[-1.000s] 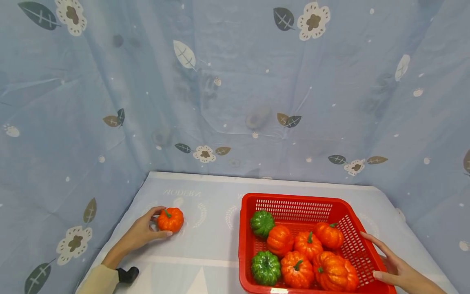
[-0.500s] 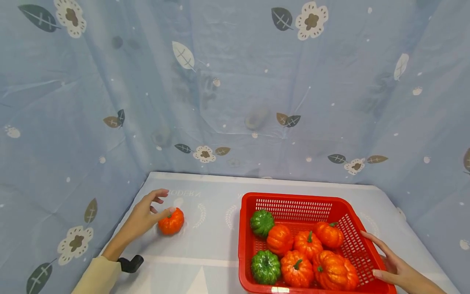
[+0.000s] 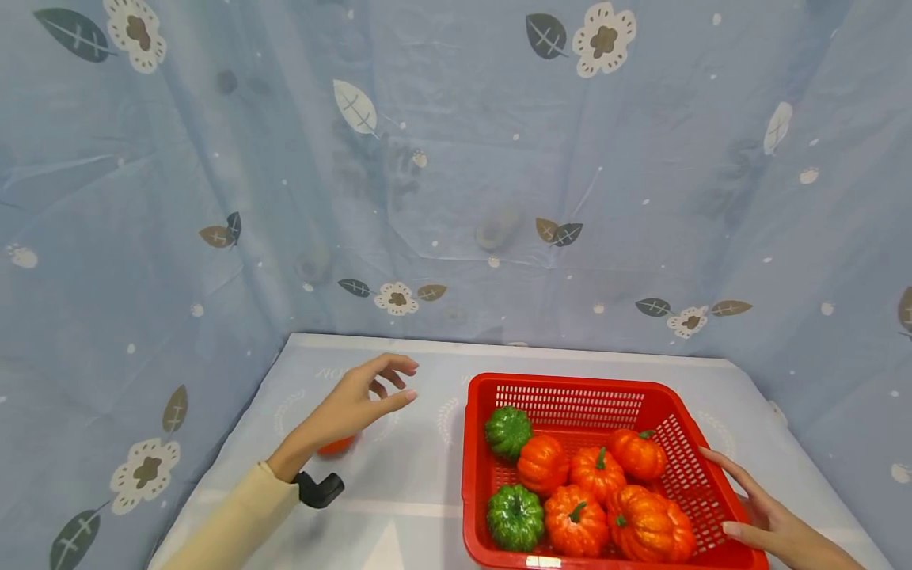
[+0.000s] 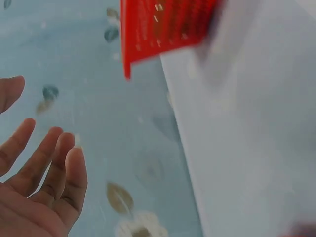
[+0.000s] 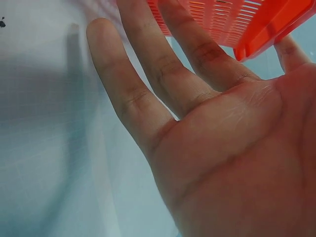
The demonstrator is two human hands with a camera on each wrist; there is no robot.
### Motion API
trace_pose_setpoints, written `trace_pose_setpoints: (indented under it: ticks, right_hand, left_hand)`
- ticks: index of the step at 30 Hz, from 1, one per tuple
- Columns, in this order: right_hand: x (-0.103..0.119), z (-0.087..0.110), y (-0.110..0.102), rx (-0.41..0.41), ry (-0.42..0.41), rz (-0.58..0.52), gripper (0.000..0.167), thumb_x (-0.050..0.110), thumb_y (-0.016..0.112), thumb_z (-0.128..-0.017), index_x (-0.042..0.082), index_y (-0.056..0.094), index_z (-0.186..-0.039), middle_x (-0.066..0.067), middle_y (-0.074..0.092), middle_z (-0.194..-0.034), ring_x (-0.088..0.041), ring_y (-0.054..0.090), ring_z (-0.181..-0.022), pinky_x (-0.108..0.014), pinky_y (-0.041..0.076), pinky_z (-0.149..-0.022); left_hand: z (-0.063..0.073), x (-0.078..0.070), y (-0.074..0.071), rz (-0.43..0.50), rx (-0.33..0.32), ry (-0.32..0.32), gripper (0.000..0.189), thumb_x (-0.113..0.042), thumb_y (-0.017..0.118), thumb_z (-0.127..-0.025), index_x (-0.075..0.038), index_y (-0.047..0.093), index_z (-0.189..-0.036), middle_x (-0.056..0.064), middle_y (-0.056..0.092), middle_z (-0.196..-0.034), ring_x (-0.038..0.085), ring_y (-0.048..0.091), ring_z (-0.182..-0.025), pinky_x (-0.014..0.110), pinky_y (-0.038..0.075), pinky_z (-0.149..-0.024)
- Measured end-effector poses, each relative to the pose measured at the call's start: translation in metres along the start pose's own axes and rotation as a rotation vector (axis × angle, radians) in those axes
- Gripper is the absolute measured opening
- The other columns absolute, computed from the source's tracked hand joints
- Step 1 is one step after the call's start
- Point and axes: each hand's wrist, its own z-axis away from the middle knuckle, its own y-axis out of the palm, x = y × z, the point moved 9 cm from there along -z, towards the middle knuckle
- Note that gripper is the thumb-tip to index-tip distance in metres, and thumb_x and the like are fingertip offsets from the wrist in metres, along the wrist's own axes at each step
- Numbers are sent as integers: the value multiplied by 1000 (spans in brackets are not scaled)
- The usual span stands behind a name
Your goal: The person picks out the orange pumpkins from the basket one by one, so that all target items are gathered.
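Note:
My left hand is in the air above the table, its fingers loosely extended and nothing in them. Beneath it, mostly hidden by the hand and wrist, a small orange pumpkin rests on the tabletop. In the left wrist view the hand is apart from the red basket. My right hand rests against the right side of the red plastic basket, thumb at the rim. Its fingers look fairly straight in the right wrist view. Inside the basket lie green pumpkins and several orange pumpkins.
A pale patterned cloth covers the table. Blue floral curtain encloses the back and both sides. Tabletop lies between the left hand and the basket. A black strap piece juts from the left wrist.
My left hand has let go of the small orange pumpkin, lifted, and moved right across it. The pumpkin stays on the table. My right hand and the basket have not visibly moved.

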Motion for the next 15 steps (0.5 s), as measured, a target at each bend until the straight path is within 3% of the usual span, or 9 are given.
trace_pose_setpoints:
  ticks: [6, 10, 15]
  right_hand:
    - [-3, 1, 0, -7, -3, -24, 71, 16, 38, -112, 61, 5, -155, 19, 33, -139, -25, 54, -128, -63, 51, -95]
    - [-3, 1, 0, -7, -11, -9, 71, 16, 38, -112, 61, 4, -155, 21, 33, -138, -24, 54, -127, -61, 52, -95]
    - [0, 1, 3, 7, -35, 4, 72, 15, 38, -112, 61, 3, -155, 23, 39, -138, -20, 57, -124, -60, 53, -94]
  left_hand:
    - [-26, -30, 30, -8, 80, 100, 38, -33, 76, -96, -26, 62, -130, -11, 65, -119, 16, 64, -102, 35, 55, -83]
    - [-39, -43, 47, -23, 120, 138, 36, -31, 76, -96, -25, 63, -129, -14, 68, -113, 9, 63, -97, 34, 56, -80]
    - [-53, -54, 65, -4, 154, 167, 37, -32, 76, -96, -23, 63, -129, -13, 67, -118, 9, 63, -96, 34, 57, -78]
